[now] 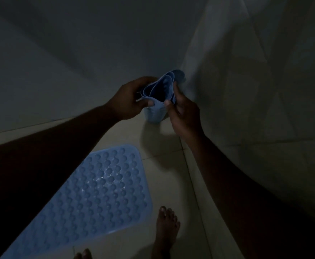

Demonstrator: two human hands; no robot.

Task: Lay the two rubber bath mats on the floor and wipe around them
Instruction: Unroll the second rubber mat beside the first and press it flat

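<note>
rolled mat (155, 107): upright betw both hands, above floor (164, 176); long axis vertical
L hand (132, 99): fingers grip roll's left side
R hand (181, 111): fingers pinch roll's right edge; equally near
flat mat (89, 193): down-left, well apart

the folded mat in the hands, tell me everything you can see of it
Pale blue and soft like rubber, the folded mat is bent into several loose layers whose curved edges show from above, bumps faintly visible inside. It is held upright above the tiled floor near the wall. The left hand grips its left side; the right hand grips its right side.
</note>
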